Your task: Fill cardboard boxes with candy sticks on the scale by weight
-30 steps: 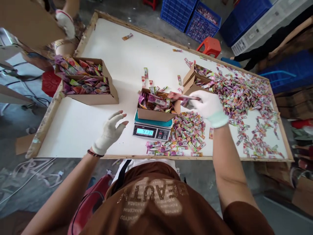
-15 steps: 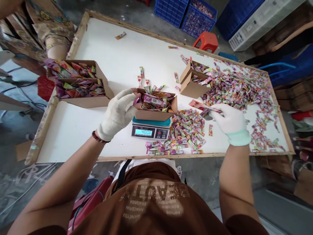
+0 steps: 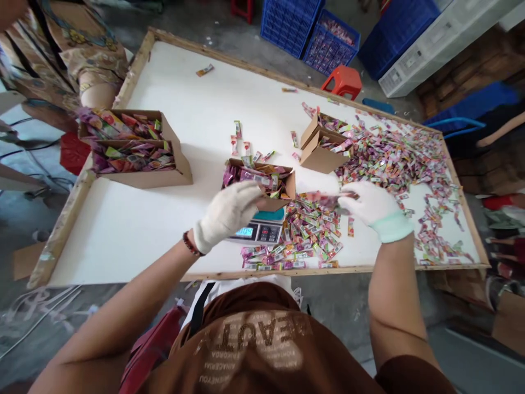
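A small cardboard box (image 3: 283, 203) full of coloured sachets sits on a digital scale (image 3: 262, 231) near the table's front edge. My gloved left hand (image 3: 227, 213) lies against the box's front left side, fingers curled on its wall. My gloved right hand (image 3: 369, 205) is to the right of the box, pinching several sachets (image 3: 324, 198) that stick out leftward above a loose heap of sachets (image 3: 311, 230).
White table (image 3: 172, 208) with a wooden rim. Two filled boxes (image 3: 131, 148) stand at the left, open boxes (image 3: 322, 145) behind the scale, a wide spread of sachets (image 3: 394, 158) at the right. Another person (image 3: 82, 49) stands at the far left corner. Blue crates (image 3: 311, 27) and a red stool (image 3: 342, 81) lie beyond.
My left hand rose from the table, reached the box's left rim, then slid to its front. My right hand drew back from the box with sachets toward the heap.
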